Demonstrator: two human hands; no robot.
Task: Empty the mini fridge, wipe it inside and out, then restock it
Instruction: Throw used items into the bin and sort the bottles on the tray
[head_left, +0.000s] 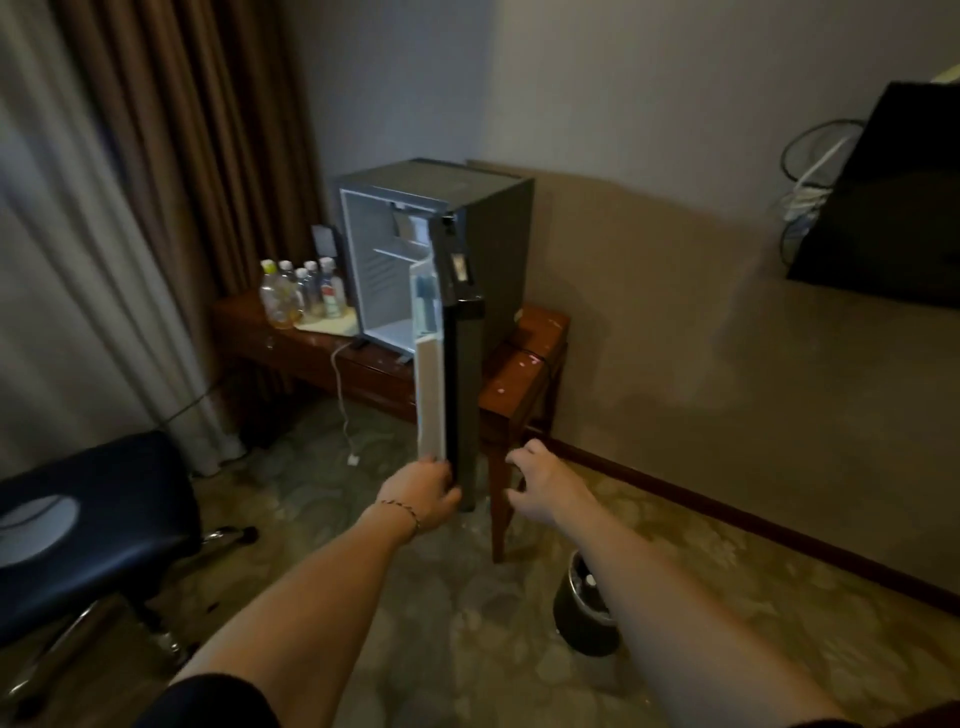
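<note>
Standing on the wooden desk (524, 364) by the wall, the mini fridge (483, 228) gapes, its shelves bare and its door (462, 395) swung fully out. Bottles (304, 293) cluster on the desk just left of it. The left hand (423, 496) grips the door's lower edge; the right hand (545, 486) hovers beside it, fingers spread.

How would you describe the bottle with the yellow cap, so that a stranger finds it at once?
Find the open fridge on the wooden table. Left of it stands a cluster of clear bottles. The wanted bottle is the leftmost one, and it alone has a yellow cap; the other caps look white.
</note>
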